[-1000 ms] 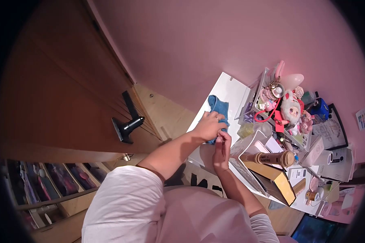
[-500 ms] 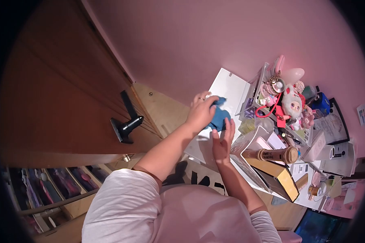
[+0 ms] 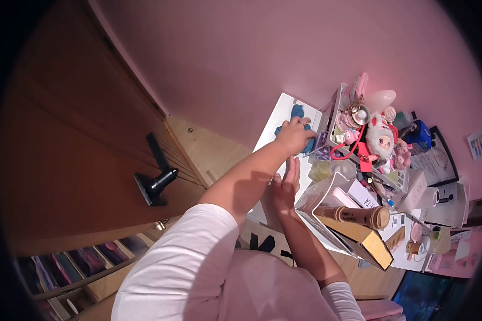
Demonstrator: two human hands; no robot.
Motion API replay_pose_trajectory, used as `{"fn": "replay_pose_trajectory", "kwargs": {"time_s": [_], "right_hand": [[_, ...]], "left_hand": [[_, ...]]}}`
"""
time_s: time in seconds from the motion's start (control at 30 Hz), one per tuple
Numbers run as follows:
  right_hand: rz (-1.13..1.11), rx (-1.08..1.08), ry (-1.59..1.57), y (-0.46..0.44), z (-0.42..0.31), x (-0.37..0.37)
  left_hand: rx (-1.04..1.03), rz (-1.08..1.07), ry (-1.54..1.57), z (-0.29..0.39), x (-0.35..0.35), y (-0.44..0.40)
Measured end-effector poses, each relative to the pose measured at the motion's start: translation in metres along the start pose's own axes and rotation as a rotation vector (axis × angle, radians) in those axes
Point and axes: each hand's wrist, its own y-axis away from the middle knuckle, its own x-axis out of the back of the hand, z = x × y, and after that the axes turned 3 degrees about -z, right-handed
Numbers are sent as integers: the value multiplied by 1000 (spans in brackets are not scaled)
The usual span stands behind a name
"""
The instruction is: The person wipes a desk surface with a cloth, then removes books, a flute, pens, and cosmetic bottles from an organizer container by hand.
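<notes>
A crumpled blue cloth lies on the white tabletop, beside the wall. My left hand presses down on it with bent fingers, and cloth shows on both sides of the hand. Closer to my body, my right hand rests at the table with its fingers stretched out and holds nothing. Its fingertips are just below the left hand, at the cloth's near side.
A white basket with a plush doll and trinkets stands right of the cloth. Nearer is a white holder with boxes and a brown tube. A wooden door with a black handle is at left.
My left hand has moved away from my body and to the right across the tabletop, taking the blue cloth along. My right hand has shifted slightly left and down, off the cloth.
</notes>
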Motion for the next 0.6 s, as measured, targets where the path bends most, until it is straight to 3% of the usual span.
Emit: {"fn": "replay_pose_trajectory", "kwargs": {"time_s": [0.07,0.3,0.6], "right_hand": [[46,48,-16,-4,21,-7],[122,105,-114,-5,35,-12],[114,119,-278,-5,42,-3]], "left_hand": [[-17,-187,-69,0,-2,-4],[-23,-363,-67,-3,6,-3],[-38,-227,87,-2,5,14]]}}
